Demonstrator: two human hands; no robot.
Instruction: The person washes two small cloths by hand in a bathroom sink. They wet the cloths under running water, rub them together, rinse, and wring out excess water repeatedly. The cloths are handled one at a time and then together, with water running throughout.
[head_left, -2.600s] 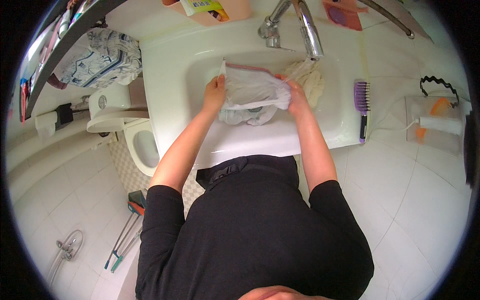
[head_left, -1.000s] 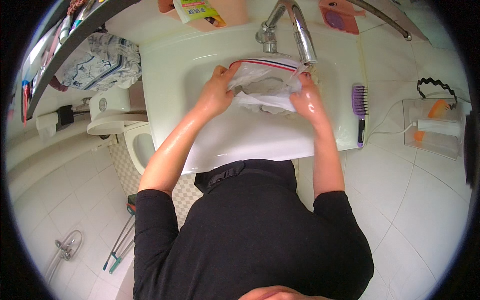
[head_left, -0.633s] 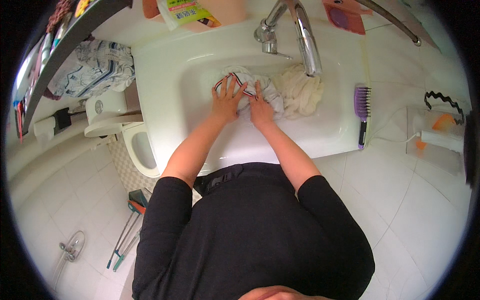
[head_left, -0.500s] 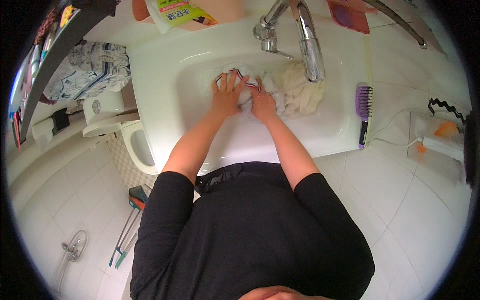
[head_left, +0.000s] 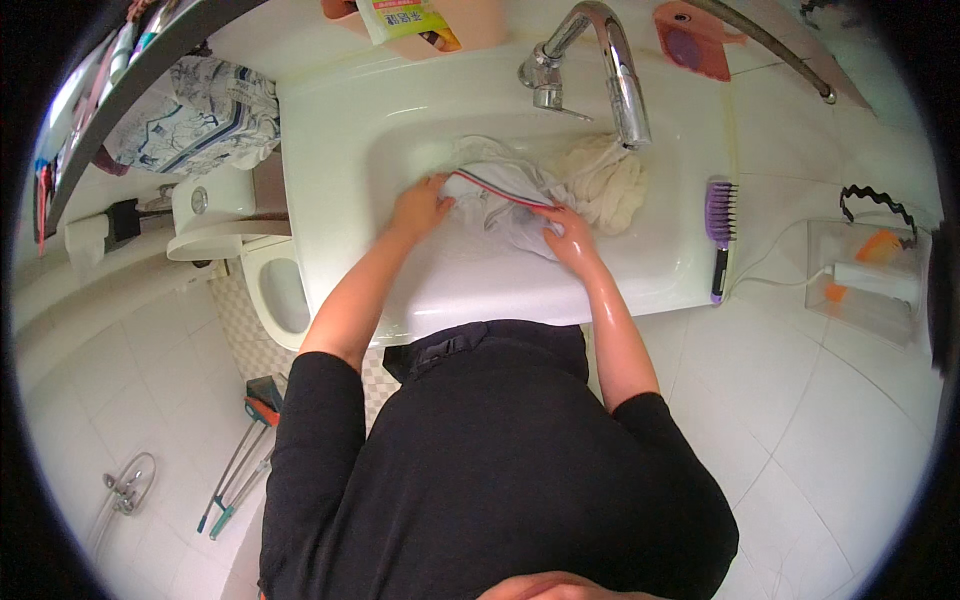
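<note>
White cloth (head_left: 487, 208) lies in the sink (head_left: 325, 190), its striped band (head_left: 503, 189) pinched at the ends by the half-curled left hand (head_left: 421, 208) and right hand (head_left: 571, 239), grip partly hidden, the cloth's underside indistinct

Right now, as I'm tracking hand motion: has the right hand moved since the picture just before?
Yes: judged against the faucet, the right hand has moved rightward and lower in the picture.

Head view, single: head-worn fisheye, left of a pair, facing steeply down; torso (head_left: 500, 460) near, sink (head_left: 325, 180) farther, toilet (head_left: 260, 290) left.
</note>
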